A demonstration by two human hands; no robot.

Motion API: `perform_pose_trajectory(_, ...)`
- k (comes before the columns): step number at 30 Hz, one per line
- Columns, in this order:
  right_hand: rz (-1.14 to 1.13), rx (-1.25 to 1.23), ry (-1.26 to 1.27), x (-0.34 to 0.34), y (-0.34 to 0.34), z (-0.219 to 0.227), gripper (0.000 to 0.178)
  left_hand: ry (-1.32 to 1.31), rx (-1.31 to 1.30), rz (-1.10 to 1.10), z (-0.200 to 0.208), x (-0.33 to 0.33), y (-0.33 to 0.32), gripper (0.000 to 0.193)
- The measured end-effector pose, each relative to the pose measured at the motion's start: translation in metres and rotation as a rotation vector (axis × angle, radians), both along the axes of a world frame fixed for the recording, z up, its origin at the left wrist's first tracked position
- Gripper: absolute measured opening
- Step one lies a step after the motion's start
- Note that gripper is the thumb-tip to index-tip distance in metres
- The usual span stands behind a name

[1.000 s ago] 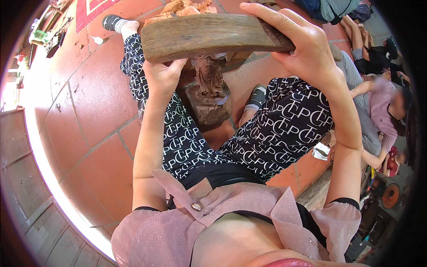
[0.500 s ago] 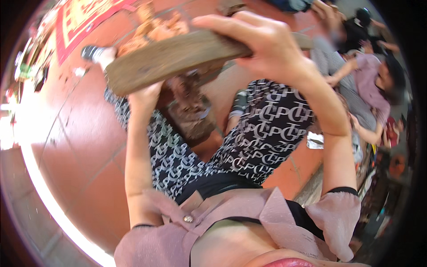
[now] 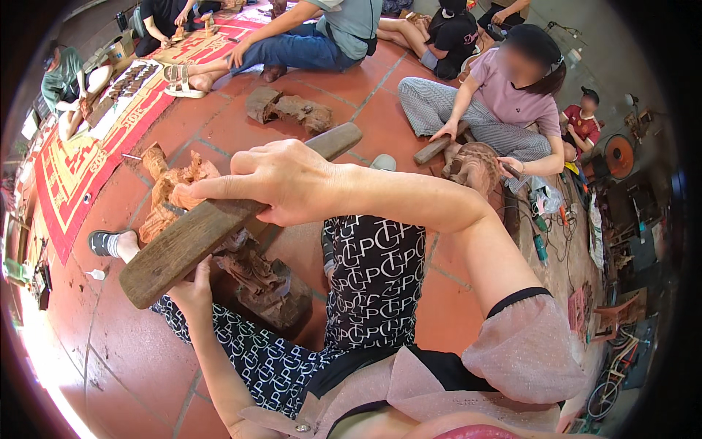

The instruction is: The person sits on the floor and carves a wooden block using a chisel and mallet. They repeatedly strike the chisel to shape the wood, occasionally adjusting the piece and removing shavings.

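We have our right hand (image 3: 289, 179) wrapped over the bar (image 3: 194, 245), a worn wooden one, its fingers closed around the middle while both ends stick out. The bar slants across in front of us, its near end low on our left, its far end pointing up to the right. Our left hand (image 3: 191, 293) is at the underside of that near end, thumb raised; its other fingers are hidden, so we cannot tell what it grips or whether it touches the bar. The carving (image 3: 270, 285), dark brown, is between our legs, its blocky base nearest us and its upper part running behind the bar. Just beyond the bar, on the left, is an orange figure (image 3: 172, 190), and farther out a brown figure (image 3: 292, 110) lies on the red-tiled floor (image 3: 124, 329). The red rug (image 3: 69, 190) spreads at upper left. To our right a co-worker (image 3: 512, 95) in a pink top sits by a carved head (image 3: 472, 168), one hand on a block (image 3: 436, 148), with an orange fan (image 3: 619, 157) behind.
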State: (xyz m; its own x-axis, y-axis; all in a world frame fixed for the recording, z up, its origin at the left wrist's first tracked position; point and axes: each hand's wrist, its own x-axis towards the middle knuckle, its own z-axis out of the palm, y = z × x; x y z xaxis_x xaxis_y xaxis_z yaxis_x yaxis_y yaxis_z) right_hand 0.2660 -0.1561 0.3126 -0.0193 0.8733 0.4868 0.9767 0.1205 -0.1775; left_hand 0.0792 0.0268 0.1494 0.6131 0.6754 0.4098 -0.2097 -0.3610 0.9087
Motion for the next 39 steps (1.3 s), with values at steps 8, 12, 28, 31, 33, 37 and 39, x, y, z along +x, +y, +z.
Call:
perform_pose_trajectory(8, -0.057, -0.076, -0.164, -0.004, 0.005, -0.003, 0.084, 0.086, 0.122, 0.009, 0.013, 0.003, -0.008, 0.033)
perform_pose_trajectory(12, -0.064, -0.086, -0.042, -0.006, 0.005, -0.002, 0.080, 0.084, 0.116, -0.020, 0.005, 0.005, -0.003, 0.037)
perform_pose_trajectory(28, -0.064, -0.141, 0.029, -0.009, 0.003, 0.001, 0.093, 0.116, 0.000, -0.004, 0.015, 0.003, -0.010, 0.035)
perform_pose_trajectory(31, -0.131, -0.155, -0.227, -0.002, 0.001, -0.002, 0.092, -0.046, 0.207, 0.097, 0.015, 0.012, -0.016, 0.035)
perform_pose_trajectory(33, -0.119, -0.109, -0.280, 0.000, 0.002, -0.004, 0.089, -0.008, 0.138, 0.052, 0.012, 0.010, -0.013, 0.034)
perform_pose_trajectory(37, -0.105, -0.116, -0.101, -0.005, 0.002, -0.008, 0.086, 0.098, 0.064, 0.016, 0.016, 0.003, -0.012, 0.030)
perform_pose_trajectory(39, -0.170, -0.168, -0.255, -0.007, 0.001, -0.004, 0.086, 0.094, 0.132, 0.064, 0.023, 0.004, -0.015, 0.032)
